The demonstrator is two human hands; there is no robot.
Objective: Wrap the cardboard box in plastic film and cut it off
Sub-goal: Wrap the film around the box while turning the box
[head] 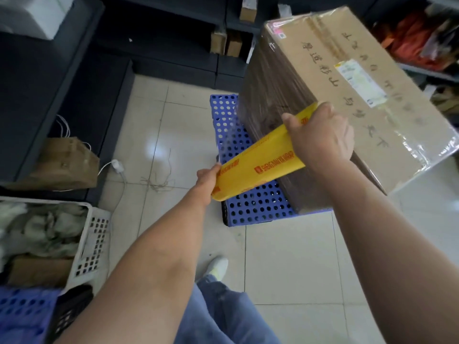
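Cardboard box, upper right of frame, film-covered, resting on blue perforated pallet at centre. Yellow film roll slanting across centre, just beside box's near face. Right hand clamped around roll's upper end; left hand gripping lower end.

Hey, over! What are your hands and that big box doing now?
Both hands, left and right, grip the yellow film roll. Cardboard box on blue pallet, film already on it. Nothing blocking.
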